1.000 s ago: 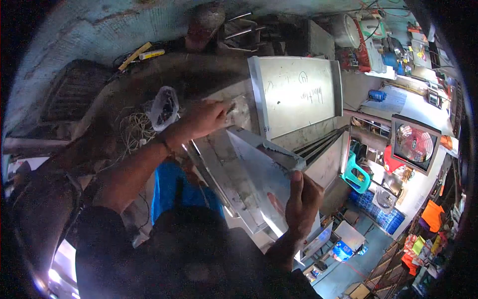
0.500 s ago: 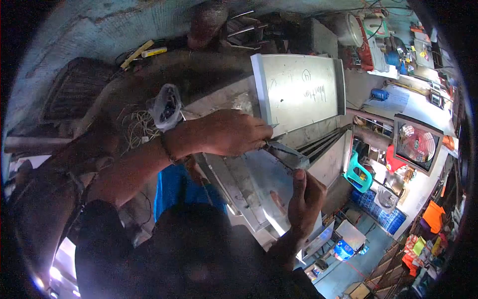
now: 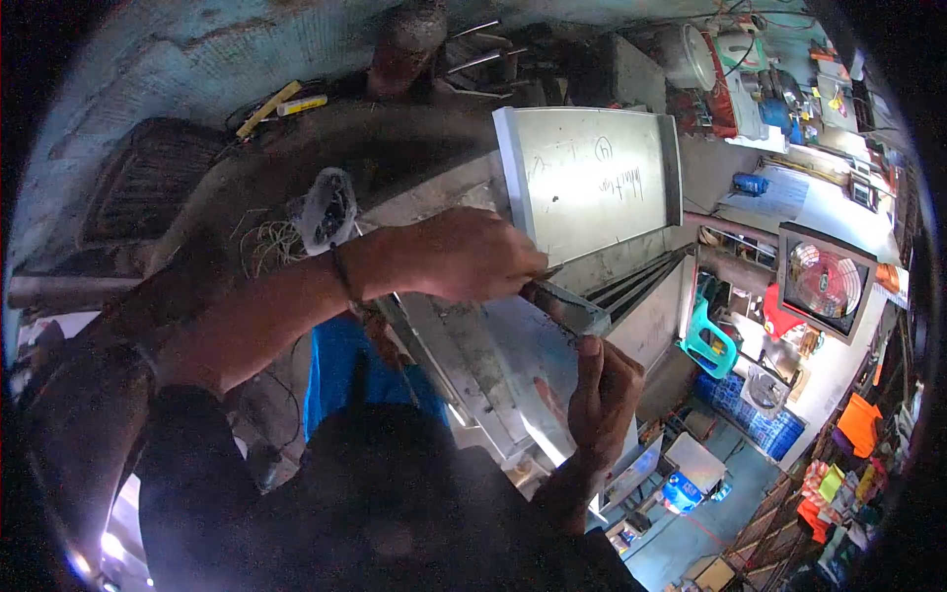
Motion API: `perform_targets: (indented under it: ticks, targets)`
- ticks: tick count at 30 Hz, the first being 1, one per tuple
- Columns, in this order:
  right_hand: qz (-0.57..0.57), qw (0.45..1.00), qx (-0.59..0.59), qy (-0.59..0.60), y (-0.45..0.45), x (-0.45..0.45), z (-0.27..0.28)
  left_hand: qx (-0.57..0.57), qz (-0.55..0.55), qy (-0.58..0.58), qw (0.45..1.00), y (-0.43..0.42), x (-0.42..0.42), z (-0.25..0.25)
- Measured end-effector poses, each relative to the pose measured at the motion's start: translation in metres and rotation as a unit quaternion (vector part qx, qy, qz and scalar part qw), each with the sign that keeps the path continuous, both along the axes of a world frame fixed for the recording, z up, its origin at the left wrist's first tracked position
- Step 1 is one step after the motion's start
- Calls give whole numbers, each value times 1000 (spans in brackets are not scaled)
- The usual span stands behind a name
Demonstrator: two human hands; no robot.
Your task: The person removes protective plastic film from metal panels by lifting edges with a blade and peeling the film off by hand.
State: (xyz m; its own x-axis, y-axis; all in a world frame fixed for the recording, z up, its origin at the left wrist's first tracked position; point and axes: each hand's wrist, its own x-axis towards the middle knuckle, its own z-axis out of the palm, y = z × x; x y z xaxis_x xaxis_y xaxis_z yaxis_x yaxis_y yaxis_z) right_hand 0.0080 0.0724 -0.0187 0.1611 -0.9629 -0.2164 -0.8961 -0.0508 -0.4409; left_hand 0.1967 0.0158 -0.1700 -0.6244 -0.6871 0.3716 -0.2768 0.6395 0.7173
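Observation:
My left hand [image 3: 483, 259], a band round its wrist, is closed over the near edge of a bent sheet-metal piece [image 3: 538, 340]. Its fingertips pinch something thin and dark at that edge, too small to make out. My right hand [image 3: 604, 400] is closed on the other end of the sheet-metal piece, thumb on top and fingers curled beside it. The piece looks shiny and smudged, and part of it lies behind my hands. Just beyond stands a pale metal tray-like panel [image 3: 602, 183] with handwritten marks.
A clear plastic bag [image 3: 330, 207] and tangled wire [image 3: 271, 247] lie left of my forearm. Dark metal strips [image 3: 641, 281] lean below the panel. On the right are a fan [image 3: 827, 278], a green stool [image 3: 705, 335] and cloths [image 3: 858, 424]. Another person sits across.
My left hand has shifted slightly right and up along the metal edge. My right hand stays nearly in place, its grip unchanged.

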Motion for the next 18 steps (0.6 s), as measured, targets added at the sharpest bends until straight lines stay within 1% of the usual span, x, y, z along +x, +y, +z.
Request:
perform_targets:
  ticks: [2, 9, 11, 12, 14, 15, 17, 18]
  targets:
    - [7, 1000, 4, 1, 0, 1, 1, 141, -5, 54, 989, 0, -1, -9]
    - [1, 1000, -11, -13, 1, -1, -2, 189, -3, 49, 981, -2, 0, -4]
    - [-2, 1000, -12, -12, 1, -2, -2, 131, -9, -13, 991, -1, 2, -2]
    - [-9, 1000, -10, -17, 3, -1, -2, 131, -9, -12, 991, 0, 2, -2]
    - [-15, 1000, -6, -23, 5, 0, -4, 55, -8, -22, 998, 1, 5, 0]
    - [-20, 999, -9, -31, 5, 1, -4, 55, -9, -21, 998, 1, 8, 3]
    - [-27, 999, -14, -38, 3, 0, -3, -68, -8, -5, 998, -3, 13, 11]
    - [-21, 999, -10, -25, 1, -1, -1, -69, -9, -5, 998, -5, 13, 11]
